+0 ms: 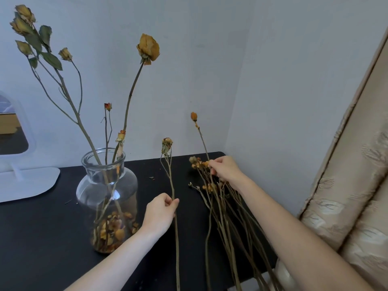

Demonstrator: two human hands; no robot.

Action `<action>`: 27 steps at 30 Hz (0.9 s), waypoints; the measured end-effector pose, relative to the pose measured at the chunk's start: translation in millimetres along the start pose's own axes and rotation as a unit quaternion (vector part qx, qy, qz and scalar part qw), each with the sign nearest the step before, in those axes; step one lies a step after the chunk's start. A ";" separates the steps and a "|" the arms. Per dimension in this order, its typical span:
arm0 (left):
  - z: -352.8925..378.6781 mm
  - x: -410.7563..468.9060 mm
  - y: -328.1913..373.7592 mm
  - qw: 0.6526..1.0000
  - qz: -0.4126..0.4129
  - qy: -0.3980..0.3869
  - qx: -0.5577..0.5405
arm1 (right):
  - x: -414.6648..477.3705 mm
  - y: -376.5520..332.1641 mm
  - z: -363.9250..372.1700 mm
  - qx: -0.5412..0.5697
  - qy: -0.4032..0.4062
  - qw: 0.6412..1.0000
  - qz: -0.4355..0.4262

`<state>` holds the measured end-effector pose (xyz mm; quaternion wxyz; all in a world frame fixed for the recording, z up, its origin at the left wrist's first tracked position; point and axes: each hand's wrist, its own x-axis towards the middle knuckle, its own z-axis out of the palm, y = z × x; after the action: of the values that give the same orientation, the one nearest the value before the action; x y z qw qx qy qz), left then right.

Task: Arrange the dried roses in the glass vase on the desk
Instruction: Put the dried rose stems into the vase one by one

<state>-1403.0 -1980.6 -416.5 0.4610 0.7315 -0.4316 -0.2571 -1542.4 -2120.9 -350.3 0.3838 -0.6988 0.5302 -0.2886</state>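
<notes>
Head view, looking down over a black desk (42, 238) pushed into the corner of a pale wall (210, 59). Left on the desk, upright, a glass vase (131, 185), already holding several dried flowers: a tall stem topped by a big yellow head (148, 48), a branched spray (23, 17) leaning out to the left with shrivelled leaves, plus a few shorter, thinner stems near the neck. Down at the vase bottom, a heap of loose petals (113, 229). Just right of the vase, left hand (160, 213), thumb and curled fingers pinched on a single rose (171, 181), held near upright in the air, withered head at the top, lower end running down out of frame. Well apart from it, further right, right hand (225, 169), fingertips closed on an orange-budded stem (202, 139) slanting up and leftward from the grip (bud clear of everything, against the wall). Under and below that hand, the bundle (226, 223) of remaining roses, lying flat on the desk, heads toward the wall, stems fanning toward the near edge and over it. Between vase and bundle, a few dark crumbs (151, 177) on the desk top. At far left, a white-framed mirror (31, 181) on a flat white base. At far right, beige patterned fabric (346, 185).
</notes>
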 end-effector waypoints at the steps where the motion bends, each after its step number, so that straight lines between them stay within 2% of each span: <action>1: 0.1 -0.1 1.0 1.000 0.002 -0.001 0.001 | 0.1 -0.7 -1.0 0.010 0.004 1.000 -0.005; 12: -9.3 -4.8 18.4 0.998 0.057 0.001 0.021 | -4.1 -23.0 -15.9 0.119 0.045 0.990 -0.058; 21: -26.4 -25.0 49.9 0.983 0.183 -0.006 0.033 | -23.5 -50.5 -34.0 0.244 0.044 0.965 -0.085; 27: -49.9 -41.1 69.5 0.971 0.235 0.037 0.040 | -36.8 -63.6 -39.2 0.276 0.048 0.955 -0.100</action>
<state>-1412.1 -1936.4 -333.0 0.4947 0.6367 -0.5835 -0.0969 -1551.2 -2085.5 -275.5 0.5046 -0.6006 0.3753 -0.4937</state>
